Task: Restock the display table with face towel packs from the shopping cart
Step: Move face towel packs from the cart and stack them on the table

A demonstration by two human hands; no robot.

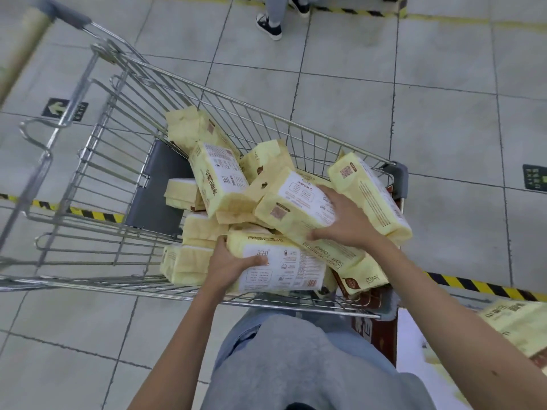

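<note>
Two hands reach into the shopping cart (112, 179): the left hand (229, 264) grips a yellow face towel pack (284, 269) at the cart's near rim, and the right hand (340, 220) clasps a second pack (293, 208) atop the heap inside.

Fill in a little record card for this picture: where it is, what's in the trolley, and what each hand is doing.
Place: tiled floor with hazard-striped tape
Cart: wire shopping cart, heaped with yellow towel packs
Left: left hand grips near pack by its end
Right: right hand grips upper pack
Beside cart: more packs at lower right, blurred
</note>
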